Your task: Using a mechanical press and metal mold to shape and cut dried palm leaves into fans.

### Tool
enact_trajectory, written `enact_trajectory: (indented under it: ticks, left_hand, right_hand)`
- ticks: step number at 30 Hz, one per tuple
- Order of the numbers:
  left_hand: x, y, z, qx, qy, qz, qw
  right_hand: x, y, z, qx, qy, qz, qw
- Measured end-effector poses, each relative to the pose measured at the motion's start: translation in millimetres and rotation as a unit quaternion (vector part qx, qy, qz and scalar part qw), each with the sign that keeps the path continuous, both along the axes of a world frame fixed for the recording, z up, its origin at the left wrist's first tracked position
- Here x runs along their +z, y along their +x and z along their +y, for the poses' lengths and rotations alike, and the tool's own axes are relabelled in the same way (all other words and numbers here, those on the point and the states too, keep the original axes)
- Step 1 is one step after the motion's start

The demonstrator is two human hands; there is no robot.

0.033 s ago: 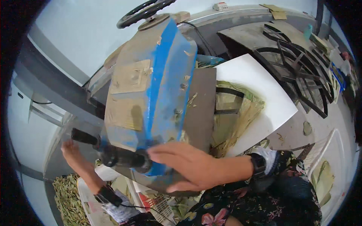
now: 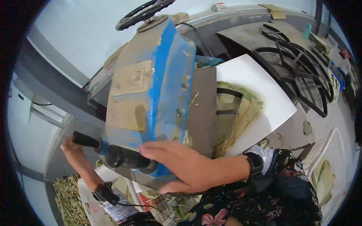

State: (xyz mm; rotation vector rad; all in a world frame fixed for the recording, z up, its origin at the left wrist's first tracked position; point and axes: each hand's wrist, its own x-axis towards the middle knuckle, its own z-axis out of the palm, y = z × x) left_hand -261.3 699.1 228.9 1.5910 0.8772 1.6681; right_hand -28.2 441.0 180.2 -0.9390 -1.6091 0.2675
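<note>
A dusty blue press machine head fills the middle, its lower end fitted with a black cylindrical grip and a short black side handle. My left hand is at the outer end of the side handle; its fingers are blurred and partly hidden there. My right hand lies across the right end of the cylindrical grip, its fingers stretched out and thumb apart. To the right, a white board carries a stack of dried greenish leaves with a curved black metal die on them.
Several black curved metal frames lie at the upper right. A white basket with large leaves stands at the right edge. Leaf scraps are heaped at the lower left. A black handwheel tops the machine.
My right hand has shifted slightly left along the grip. My left hand has moved up a little beside the side handle. The machine head has swung slightly to the right.
</note>
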Motion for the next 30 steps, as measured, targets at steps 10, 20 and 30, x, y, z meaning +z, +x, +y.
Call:
enact_trajectory:
  ticks: [10, 20, 30]
  left_hand:
    - [-7, 66, -85, -0.216, -0.091, -0.116, 0.965]
    - [-15, 100, -140, -0.177, -0.064, -0.115, 0.975]
    - [-32, 116, -165, -0.151, -0.081, -0.128, 0.977]
  right_hand:
    - [50, 55, -28, 0.119, -0.176, 0.289, 0.934]
    - [45, 96, -57, 0.111, -0.165, 0.331, 0.922]
    - [25, 114, -69, 0.121, -0.166, 0.353, 0.913]
